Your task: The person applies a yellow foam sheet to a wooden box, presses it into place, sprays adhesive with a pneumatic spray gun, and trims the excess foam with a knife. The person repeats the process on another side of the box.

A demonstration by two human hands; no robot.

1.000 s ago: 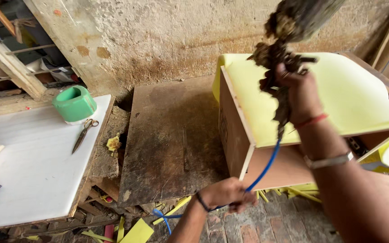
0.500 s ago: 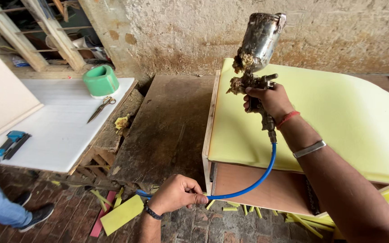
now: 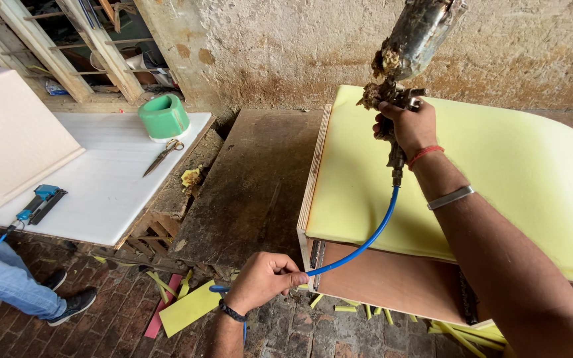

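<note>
Head view: right hand (image 3: 409, 126) is closed around the grip of a crusted spray gun (image 3: 414, 50), held up over the far left part of the yellow foam (image 3: 499, 179) on a plywood box (image 3: 392, 282). Left hand (image 3: 263, 280), near and low, pinches the blue hose (image 3: 366, 242) running from the gun. Scissors (image 3: 162, 156) and a green tub (image 3: 163, 117) lie far left on a white board (image 3: 101, 192).

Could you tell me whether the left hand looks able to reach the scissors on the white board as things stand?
Probably not: the left hand grips the blue hose, and the scissors lie far off across the dark wooden board.
</note>
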